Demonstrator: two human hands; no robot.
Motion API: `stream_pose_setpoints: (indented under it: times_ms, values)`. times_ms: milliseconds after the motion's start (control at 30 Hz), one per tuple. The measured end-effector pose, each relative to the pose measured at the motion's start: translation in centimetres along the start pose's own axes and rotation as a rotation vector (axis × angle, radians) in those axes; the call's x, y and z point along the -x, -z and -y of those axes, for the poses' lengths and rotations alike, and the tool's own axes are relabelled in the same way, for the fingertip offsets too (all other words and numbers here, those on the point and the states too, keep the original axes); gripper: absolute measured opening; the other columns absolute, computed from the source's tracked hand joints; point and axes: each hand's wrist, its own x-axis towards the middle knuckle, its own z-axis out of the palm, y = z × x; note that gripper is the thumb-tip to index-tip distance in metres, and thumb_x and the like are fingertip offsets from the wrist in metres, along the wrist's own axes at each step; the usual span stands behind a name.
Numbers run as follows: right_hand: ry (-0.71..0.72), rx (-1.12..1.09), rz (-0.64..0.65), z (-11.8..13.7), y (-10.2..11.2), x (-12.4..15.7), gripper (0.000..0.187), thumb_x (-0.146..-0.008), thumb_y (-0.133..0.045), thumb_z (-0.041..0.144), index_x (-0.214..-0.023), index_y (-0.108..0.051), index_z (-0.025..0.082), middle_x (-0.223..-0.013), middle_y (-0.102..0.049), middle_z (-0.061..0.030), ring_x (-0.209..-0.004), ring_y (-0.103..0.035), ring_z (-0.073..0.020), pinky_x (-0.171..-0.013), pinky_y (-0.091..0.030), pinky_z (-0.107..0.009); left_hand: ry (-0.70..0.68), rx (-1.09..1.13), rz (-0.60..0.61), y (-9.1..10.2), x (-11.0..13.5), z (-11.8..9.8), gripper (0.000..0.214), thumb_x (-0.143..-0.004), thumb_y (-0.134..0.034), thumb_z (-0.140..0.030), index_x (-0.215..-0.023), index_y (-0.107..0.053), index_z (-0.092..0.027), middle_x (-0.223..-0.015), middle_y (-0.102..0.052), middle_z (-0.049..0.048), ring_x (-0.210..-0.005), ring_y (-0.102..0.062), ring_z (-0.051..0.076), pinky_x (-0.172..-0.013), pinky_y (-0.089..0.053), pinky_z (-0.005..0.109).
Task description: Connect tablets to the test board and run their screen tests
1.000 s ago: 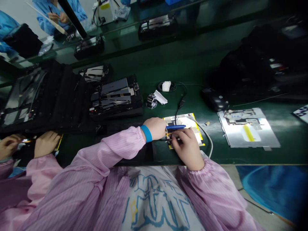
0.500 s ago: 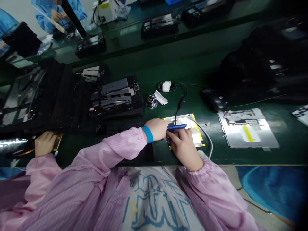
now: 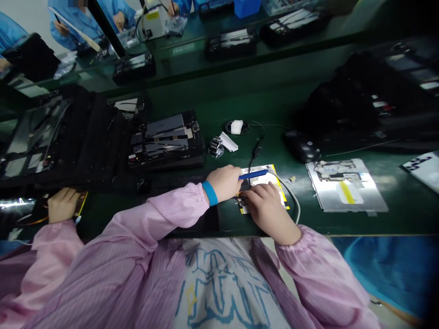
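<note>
My left hand (image 3: 224, 182) is closed around a blue pen-like tool (image 3: 254, 174) whose tip points right, over a small yellow-edged panel (image 3: 272, 182) on the green bench. My right hand (image 3: 267, 211) rests on the panel's near left corner, fingers curled and pressed down on it. A black cable (image 3: 255, 151) runs onto the panel from behind, and a white cable (image 3: 295, 201) curves along its right side. Both my sleeves are pink; a blue band circles my left wrist.
A silver metal panel with a yellow strip (image 3: 345, 191) lies to the right, a black mouse (image 3: 303, 146) behind it. Black trays of parts (image 3: 168, 139) fill the left. A tally counter (image 3: 215, 147) stands nearby. A co-worker's hand (image 3: 63, 204) works at far left.
My right hand has slid a little down and right on the panel, the tool tilting slightly upward. The co-worker's second hand has left the view at far left.
</note>
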Motion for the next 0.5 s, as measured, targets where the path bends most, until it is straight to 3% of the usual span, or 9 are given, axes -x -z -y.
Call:
stream_pose_setpoints:
  times_ms: [100, 233, 367, 500]
  values:
    - [-0.033, -0.099, -0.031, 0.0, 0.7, -0.4, 0.019, -0.082, -0.046, 0.011, -0.089, -0.063, 0.018, -0.082, -0.062, -0.0077, -0.086, -0.052, -0.0242, -0.084, -0.043, -0.046, -0.114, 0.138, -0.034, 0.5, 0.4, -0.3, 0.022, -0.087, -0.047, -0.024, -0.094, -0.065, -0.013, -0.1, -0.067, 0.012, -0.094, -0.064, 0.022, -0.084, -0.05, 0.032]
    - [-0.235, -0.52, -0.158, -0.1, 2.0, -0.9, 0.006, -0.083, -0.057, 0.026, -0.082, -0.059, 0.02, -0.077, -0.065, -0.0035, -0.07, -0.06, -0.0174, -0.065, -0.05, -0.033, -0.237, 0.397, 0.045, 1.1, 1.1, -0.6, 0.023, -0.087, -0.048, -0.02, -0.1, -0.065, -0.013, -0.098, -0.07, 0.0077, -0.093, -0.064, 0.018, -0.084, -0.047, 0.027]
    - [-0.439, -0.868, -0.221, -0.1, 2.3, -1.3, 0.021, -0.074, -0.07, 0.04, -0.078, -0.06, 0.021, -0.072, -0.068, -0.0016, -0.063, -0.064, -0.0164, -0.061, -0.054, -0.031, -0.215, 0.45, 0.106, 1.2, 1.5, -0.3, 0.022, -0.086, -0.052, -0.024, -0.098, -0.067, -0.013, -0.093, -0.072, 0.0064, -0.088, -0.065, 0.018, -0.076, -0.047, 0.024]
    - [-0.5, -0.963, -0.24, 0.1, 1.9, -1.3, 0.028, -0.068, -0.074, 0.044, -0.072, -0.06, 0.021, -0.067, -0.068, -0.0015, -0.06, -0.065, -0.0171, -0.059, -0.055, -0.032, -0.217, 0.369, 0.166, 1.1, 1.5, 0.3, 0.018, -0.082, -0.058, -0.027, -0.082, -0.069, -0.013, -0.085, -0.072, 0.0057, -0.079, -0.065, 0.016, -0.069, -0.044, 0.022]
